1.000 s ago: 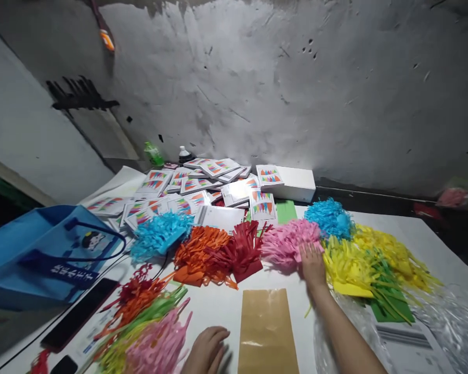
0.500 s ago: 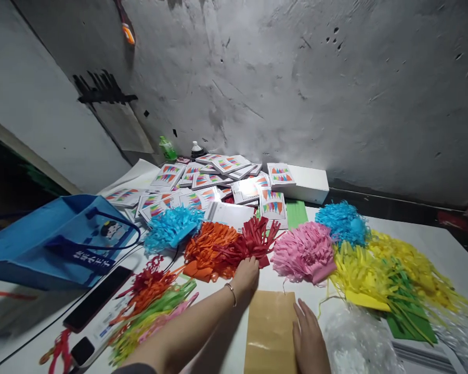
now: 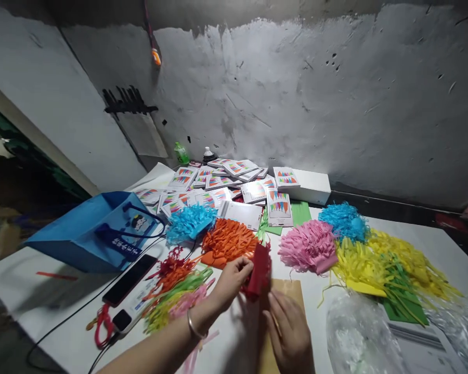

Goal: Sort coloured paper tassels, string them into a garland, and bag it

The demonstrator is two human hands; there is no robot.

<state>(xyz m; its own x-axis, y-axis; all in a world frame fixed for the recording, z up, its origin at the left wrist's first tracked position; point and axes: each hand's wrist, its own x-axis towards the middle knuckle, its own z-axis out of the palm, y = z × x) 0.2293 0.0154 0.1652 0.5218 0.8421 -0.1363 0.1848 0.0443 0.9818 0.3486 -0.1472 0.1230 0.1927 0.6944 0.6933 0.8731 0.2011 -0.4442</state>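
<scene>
My left hand (image 3: 234, 278) pinches a dark red fringed paper bundle (image 3: 259, 270) and holds it up above the table, its flat part facing me. My right hand (image 3: 288, 330) is close to its lower right, fingers stretched and thumb apart, over a brown paper sheet (image 3: 294, 288). Behind the left hand rests an orange fringed paper bundle (image 3: 228, 239). A pink fringed bundle (image 3: 310, 244) lies to the right of the red one.
Blue (image 3: 343, 221) and yellow fringed bundles (image 3: 359, 265) lie right, beside clear plastic wrap (image 3: 359, 332). Printed white packets (image 3: 220, 197) pile up at the back. Left are a blue bag (image 3: 89, 228), a phone (image 3: 130, 280), cables and finished-looking tassels (image 3: 183, 291).
My left hand has lifted the red bundle off the table and brought it nearer to me. My right hand has moved left from the brown sheet's edge. The camera view has shifted.
</scene>
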